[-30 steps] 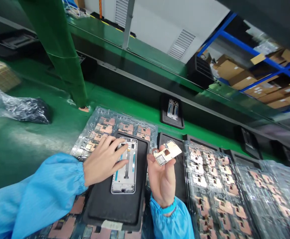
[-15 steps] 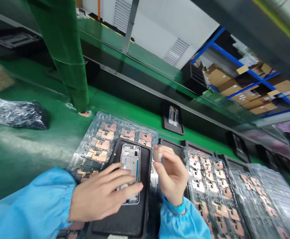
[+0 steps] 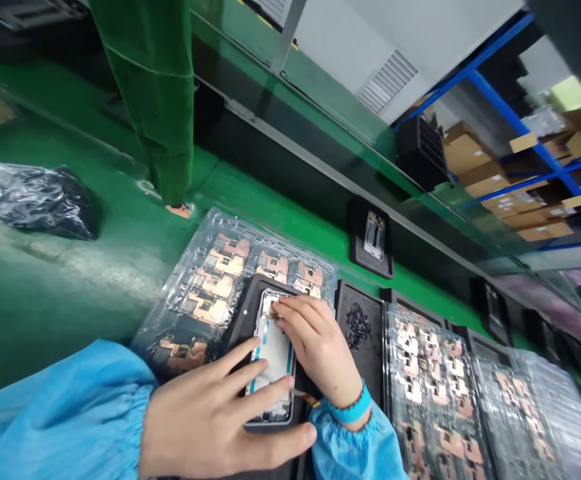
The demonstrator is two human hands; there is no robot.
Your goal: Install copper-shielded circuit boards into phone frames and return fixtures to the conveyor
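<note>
A silver phone frame (image 3: 272, 363) lies in a black holder (image 3: 247, 313) near the bottom middle. My left hand (image 3: 220, 420) rests flat on the frame's lower half, fingers spread. My right hand (image 3: 315, 347) presses a small copper-shielded circuit board (image 3: 271, 306) into the top of the frame with its fingertips; most of the board is hidden under the fingers. Both arms wear blue sleeves.
Clear blister trays of copper boards lie left (image 3: 210, 280) and right (image 3: 430, 387) of the holder. A black tray of small dark parts (image 3: 358, 327) sits beside my right hand. Another holder with a frame (image 3: 373, 237) stands on the green conveyor. A green post (image 3: 155, 100) and a plastic bag (image 3: 35, 200) stand left.
My right hand turned over and brought the board down from mid-air onto the top of the frame. My left hand slid down toward the frame's lower end. The view tilted.
</note>
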